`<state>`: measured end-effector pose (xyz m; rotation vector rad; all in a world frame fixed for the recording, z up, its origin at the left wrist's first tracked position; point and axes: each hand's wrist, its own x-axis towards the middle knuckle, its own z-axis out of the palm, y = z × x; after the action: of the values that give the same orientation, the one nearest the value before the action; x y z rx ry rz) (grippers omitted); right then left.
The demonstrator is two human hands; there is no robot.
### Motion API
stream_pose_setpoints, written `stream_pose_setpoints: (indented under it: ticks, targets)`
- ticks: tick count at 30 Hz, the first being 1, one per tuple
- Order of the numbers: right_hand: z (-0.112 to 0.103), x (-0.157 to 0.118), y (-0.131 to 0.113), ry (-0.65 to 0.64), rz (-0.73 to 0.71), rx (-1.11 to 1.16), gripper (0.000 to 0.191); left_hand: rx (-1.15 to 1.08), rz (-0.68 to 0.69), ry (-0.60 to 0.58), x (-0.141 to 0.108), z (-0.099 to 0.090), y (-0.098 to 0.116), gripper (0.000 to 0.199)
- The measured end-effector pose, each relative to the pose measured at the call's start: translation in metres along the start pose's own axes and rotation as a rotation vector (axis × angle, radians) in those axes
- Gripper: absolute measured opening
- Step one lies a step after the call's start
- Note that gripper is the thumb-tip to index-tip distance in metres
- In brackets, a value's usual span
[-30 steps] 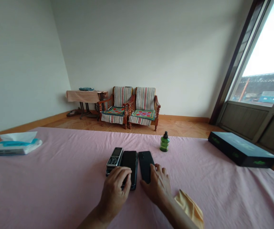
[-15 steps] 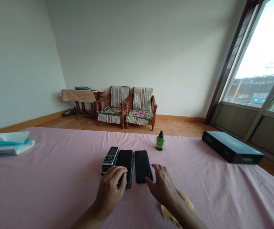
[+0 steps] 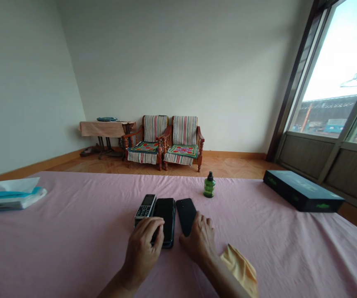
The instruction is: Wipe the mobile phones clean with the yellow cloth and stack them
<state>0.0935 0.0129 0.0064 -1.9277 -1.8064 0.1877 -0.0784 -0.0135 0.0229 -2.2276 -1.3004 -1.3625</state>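
My right hand [image 3: 199, 240] grips the lower part of a black smartphone [image 3: 185, 213], thumb at its left edge and fingers along its right. The phone lies back side up, slightly turned, and the hand hides its lower right. My left hand [image 3: 144, 244] is closed, fingers curled and thumb tip close to the index fingertip, with nothing seen between them. It is over the lower left of another dark phone [image 3: 167, 219]. Beside that phone, a silver keypad phone [image 3: 145, 205] rests on something dark, mostly hidden. A yellow cloth [image 3: 240, 267] lies near my right forearm.
A green bottle with a black cap [image 3: 209, 186] stands beyond the phones on the pink sheet [image 3: 82, 231]. A tissue pack [image 3: 13, 198] lies at the left, a flat black box [image 3: 302, 194] at the right. Two wooden chairs [image 3: 183, 138] stand against the back wall.
My right hand has moved left and closed on the black smartphone, which is now slightly turned. More of the yellow cloth shows. My left hand has hardly moved.
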Motion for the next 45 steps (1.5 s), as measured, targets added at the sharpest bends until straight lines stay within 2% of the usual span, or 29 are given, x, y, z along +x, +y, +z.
stream_pose_setpoints:
  ticks: [3,13,17,22,28,34,39,42,45]
  targets:
    - [-0.004,0.005,0.007,0.01,0.011,-0.009,0.065,-0.005,0.0,-0.01,-0.001,0.0,0.0,0.015]
    - [-0.013,0.006,0.013,-0.005,-0.033,-0.024,0.042,0.041,0.02,-0.066,-0.001,0.002,0.001,0.015]
    - [-0.015,0.003,0.013,-0.005,-0.043,-0.013,0.046,0.097,0.043,-0.198,-0.001,0.0,0.003,0.014]
    - [-0.018,-0.002,0.015,-0.021,-0.061,0.011,0.049,0.19,0.094,-0.418,-0.003,-0.001,0.006,0.057]
    - [-0.02,-0.007,0.018,-0.032,-0.082,0.045,0.047,0.259,0.101,-0.508,-0.004,0.002,0.006,0.07]
    - [-0.018,-0.009,0.019,-0.021,-0.068,0.094,0.057,0.255,0.07,-0.508,-0.002,-0.002,0.006,0.068]
    - [-0.018,-0.013,0.018,-0.038,-0.075,0.204,0.063,0.27,0.043,-0.503,-0.01,-0.01,0.004,0.058]
    - [-0.016,-0.017,0.01,-0.094,-0.112,0.351,0.056,0.302,0.007,-0.479,-0.021,-0.017,-0.001,0.049]
    - [-0.009,-0.021,-0.001,-0.201,-0.073,0.522,0.041,0.316,-0.044,-0.427,-0.032,-0.021,-0.006,0.041]
